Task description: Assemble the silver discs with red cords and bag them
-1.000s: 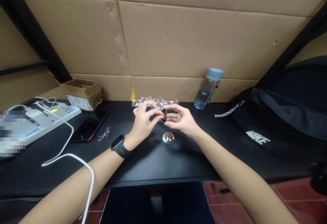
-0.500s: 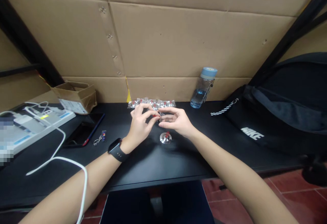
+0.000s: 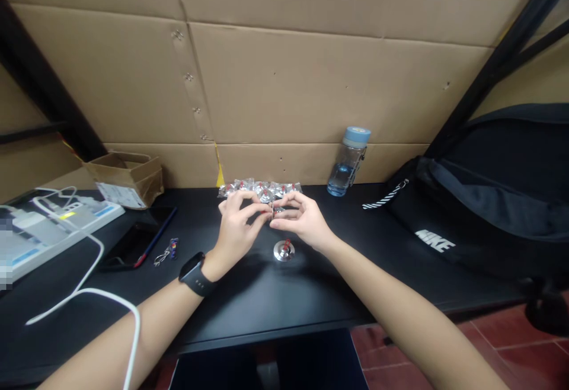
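My left hand [image 3: 240,224], with a black watch on its wrist, has thumb and forefinger pinched on the red part of a small metal disc [image 3: 272,210], seen almost edge-on. From the other side, the fingertips of my right hand [image 3: 304,221] close on the same disc; its details are mostly hidden. Just below the hands, a shiny round metal disc with a red loop [image 3: 283,252] lies flat on the black table [image 3: 249,301]. Behind the fingers sit several similar discs in clear plastic wrapping [image 3: 265,193].
A water bottle [image 3: 347,165] stands at the back, and a black backpack [image 3: 484,212] fills the right. On the left are an open cardboard box [image 3: 136,182], a phone [image 3: 140,239], a keyring [image 3: 167,251] and a power strip [image 3: 48,233]. A white cable [image 3: 133,331] crosses over my left forearm.
The whole view has shifted slightly, so the table sits a little lower. My right-hand fingers are more bent and closer around the disc; both hands keep hold of it.
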`<action>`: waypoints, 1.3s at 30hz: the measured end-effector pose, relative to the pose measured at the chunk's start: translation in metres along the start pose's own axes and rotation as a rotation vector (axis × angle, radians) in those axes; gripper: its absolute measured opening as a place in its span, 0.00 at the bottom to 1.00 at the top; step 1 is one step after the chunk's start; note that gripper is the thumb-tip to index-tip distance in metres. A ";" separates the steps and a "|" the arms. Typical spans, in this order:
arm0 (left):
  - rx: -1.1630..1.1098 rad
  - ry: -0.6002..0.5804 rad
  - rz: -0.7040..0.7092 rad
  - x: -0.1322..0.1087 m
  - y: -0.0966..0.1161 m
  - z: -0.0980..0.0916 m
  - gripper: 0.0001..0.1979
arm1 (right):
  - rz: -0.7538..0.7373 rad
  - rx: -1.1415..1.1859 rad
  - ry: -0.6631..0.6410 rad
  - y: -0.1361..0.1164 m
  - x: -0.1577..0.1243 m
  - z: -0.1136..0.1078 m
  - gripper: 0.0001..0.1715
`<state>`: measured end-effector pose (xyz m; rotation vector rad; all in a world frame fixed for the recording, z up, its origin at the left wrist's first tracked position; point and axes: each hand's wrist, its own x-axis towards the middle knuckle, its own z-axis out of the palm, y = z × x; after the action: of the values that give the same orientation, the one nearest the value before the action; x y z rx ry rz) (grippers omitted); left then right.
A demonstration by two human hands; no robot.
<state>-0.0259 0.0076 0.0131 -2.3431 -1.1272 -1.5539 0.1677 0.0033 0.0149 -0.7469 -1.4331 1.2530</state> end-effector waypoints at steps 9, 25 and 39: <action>-0.045 -0.049 0.013 0.000 -0.006 0.003 0.03 | -0.041 -0.068 -0.103 -0.001 0.001 0.001 0.19; -0.086 -0.115 0.062 0.000 0.000 0.004 0.03 | -0.141 -0.321 -0.094 -0.005 0.001 -0.007 0.10; -0.116 -0.244 0.057 0.001 0.009 -0.004 0.23 | -0.256 -0.492 -0.107 -0.018 -0.001 -0.009 0.06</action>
<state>-0.0236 -0.0004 0.0183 -2.6760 -1.0285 -1.3777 0.1798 0.0010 0.0309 -0.7943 -1.8919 0.7571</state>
